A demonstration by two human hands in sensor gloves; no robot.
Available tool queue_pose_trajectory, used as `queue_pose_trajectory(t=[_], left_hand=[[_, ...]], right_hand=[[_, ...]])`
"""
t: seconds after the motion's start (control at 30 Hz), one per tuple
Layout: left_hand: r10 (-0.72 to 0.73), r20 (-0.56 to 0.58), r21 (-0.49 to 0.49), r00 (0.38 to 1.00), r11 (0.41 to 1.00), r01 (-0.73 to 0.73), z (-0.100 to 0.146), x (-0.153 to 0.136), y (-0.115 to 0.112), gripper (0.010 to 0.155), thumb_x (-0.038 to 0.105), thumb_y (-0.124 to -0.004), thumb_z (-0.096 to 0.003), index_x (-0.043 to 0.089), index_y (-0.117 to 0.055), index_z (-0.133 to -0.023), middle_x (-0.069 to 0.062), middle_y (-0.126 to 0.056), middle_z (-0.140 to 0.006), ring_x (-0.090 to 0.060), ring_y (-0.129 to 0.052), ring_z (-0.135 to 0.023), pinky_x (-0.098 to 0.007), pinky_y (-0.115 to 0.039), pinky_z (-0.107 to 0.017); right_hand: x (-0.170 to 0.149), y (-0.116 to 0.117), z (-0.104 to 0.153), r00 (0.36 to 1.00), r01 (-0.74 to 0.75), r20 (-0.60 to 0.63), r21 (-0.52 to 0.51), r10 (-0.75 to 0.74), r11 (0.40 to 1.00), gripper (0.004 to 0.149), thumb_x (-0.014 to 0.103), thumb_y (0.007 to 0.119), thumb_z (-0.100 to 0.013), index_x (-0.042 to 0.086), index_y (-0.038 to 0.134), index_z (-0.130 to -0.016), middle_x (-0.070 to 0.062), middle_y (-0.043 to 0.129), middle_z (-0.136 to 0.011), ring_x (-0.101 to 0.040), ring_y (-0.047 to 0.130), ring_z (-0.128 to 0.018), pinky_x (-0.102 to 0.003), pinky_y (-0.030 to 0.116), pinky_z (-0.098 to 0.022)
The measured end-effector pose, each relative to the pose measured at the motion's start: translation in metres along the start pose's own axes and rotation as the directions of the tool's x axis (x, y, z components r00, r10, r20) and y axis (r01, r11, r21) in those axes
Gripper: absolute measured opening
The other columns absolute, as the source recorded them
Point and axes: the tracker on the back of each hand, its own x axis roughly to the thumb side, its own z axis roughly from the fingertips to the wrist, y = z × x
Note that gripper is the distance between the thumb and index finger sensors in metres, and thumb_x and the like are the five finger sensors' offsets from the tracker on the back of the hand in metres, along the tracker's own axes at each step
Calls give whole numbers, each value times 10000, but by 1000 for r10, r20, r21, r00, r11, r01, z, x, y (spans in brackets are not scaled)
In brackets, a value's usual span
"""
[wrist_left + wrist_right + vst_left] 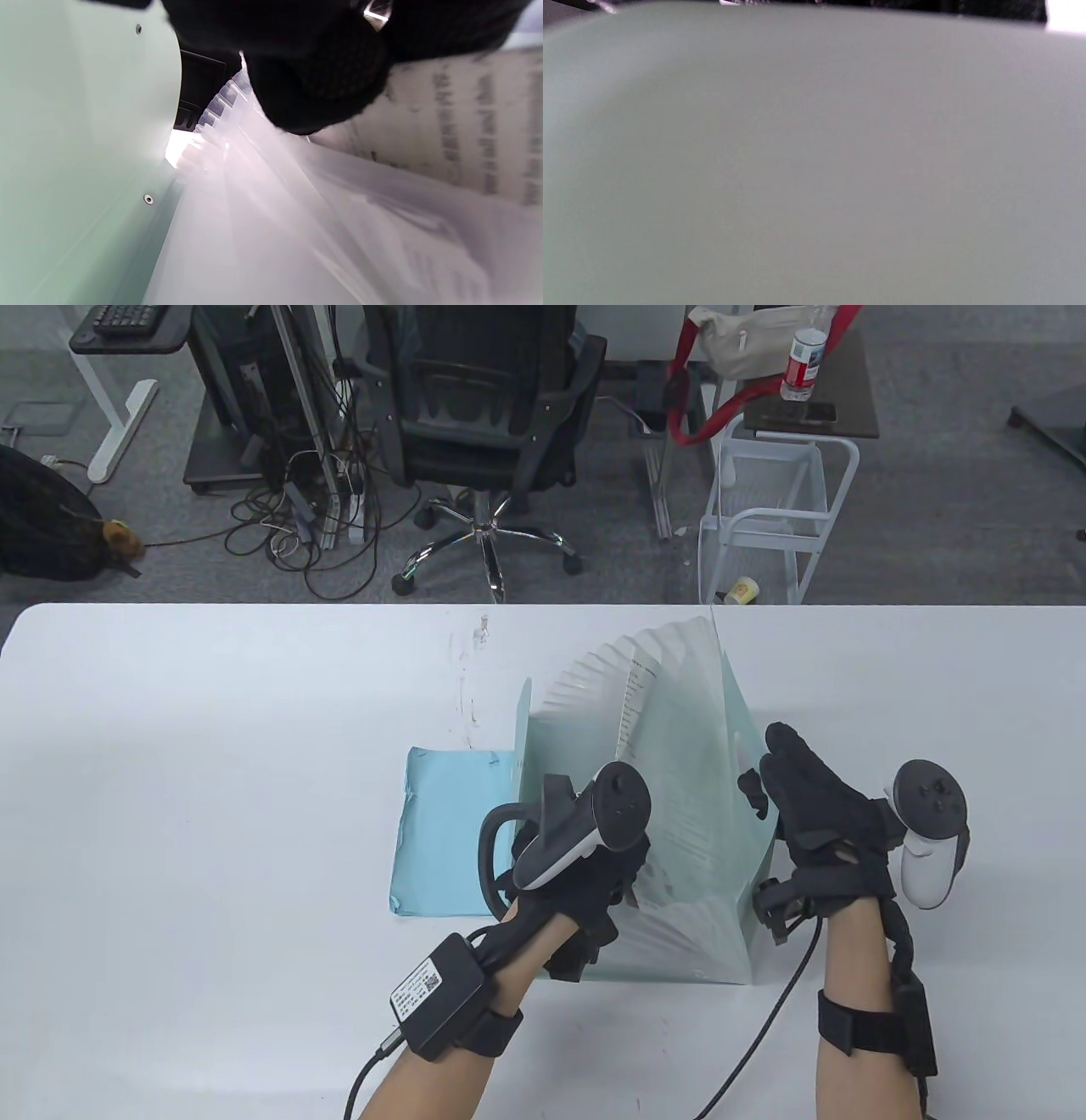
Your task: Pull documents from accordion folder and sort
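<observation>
Two gloved hands work an accordion folder standing fanned open on the white bench. The left hand reaches in among the translucent pockets; the left wrist view shows a dark fingertip pressed against a printed document still seated in its pocket, but whether that grip has closed on the sheet or merely rests on it cannot be told, since the tracker hides the fingers from above. The right hand lies flat against the folder's outer right wall, fingers extended and together, holding nothing. It appears placed there to brace the folder upright and keep the pleats spread so the opposite grip can reach between them. The right wrist view is filled by that pale green wall, seen very close.

Just left of the left grip, a light blue sheet or folder lies flat on the bench, touching or tucked beside the accordion folder's left flap; it may mark a sorting pile, though nothing shows that for certain. More printed text shows through the pockets beyond both grips, so sorting seems at an early stage. The thin pockets look flimsy, and an unbraced pull could likely tip the folder.
</observation>
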Motion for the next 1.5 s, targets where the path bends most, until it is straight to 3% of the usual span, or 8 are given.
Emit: queue_pose_trajectory(t=[0.2, 0.5, 0.73, 1.1, 1.5], left_hand=[[28, 17, -20, 999, 999, -28, -2, 1, -1, 412, 423, -898, -481, 103, -954, -735, 33, -1068, -380, -65, -943, -39, -303, -856, -93], [41, 31, 58, 999, 997, -43, 2, -1, 5, 405, 398, -892, -486, 141, -930, -797, 7, -1084, -466, -94, -985, -113, -327, -871, -156], [127, 17, 95, 992, 987, -128, 8, -13, 20, 412, 350, -833, -509, 68, -901, -802, -26, -1112, -464, -39, -1040, -60, -295, -886, -94], [309, 47, 120, 950, 943, -312, 21, -64, 50, 426, 311, -778, -513, 84, -849, -866, -28, -1062, -511, -55, -986, -126, -307, -873, -161], [525, 85, 222, 847, 818, -530, 48, -125, 78, 422, 315, -787, -514, 95, -867, -865, -26, -1079, -495, -63, -996, -108, -319, -883, -163]], right_hand=[[1, 2, 0, 1000, -30, -5, -17, 30, 999, 686, 503, 702, -491, 120, 510, -1028, -224, 761, -826, -540, 817, -734, -608, 768, -443], [1, 3, 0, 999, -42, -7, -26, 42, 999, 694, 508, 719, -484, 122, 518, -1025, -219, 768, -822, -537, 821, -733, -604, 774, -440], [2, 3, 1, 999, -41, -7, -27, 41, 999, 694, 508, 717, -484, 121, 517, -1025, -217, 769, -822, -536, 823, -733, -603, 774, -441], [2, 2, 1, 999, -33, -8, -31, 33, 999, 694, 508, 715, -484, 121, 516, -1025, -216, 768, -822, -536, 823, -733, -604, 773, -442], [2, 0, 2, 1000, -28, -12, -26, 28, 999, 700, 512, 722, -483, 122, 513, -1026, -212, 765, -826, -532, 822, -739, -602, 773, -448]])
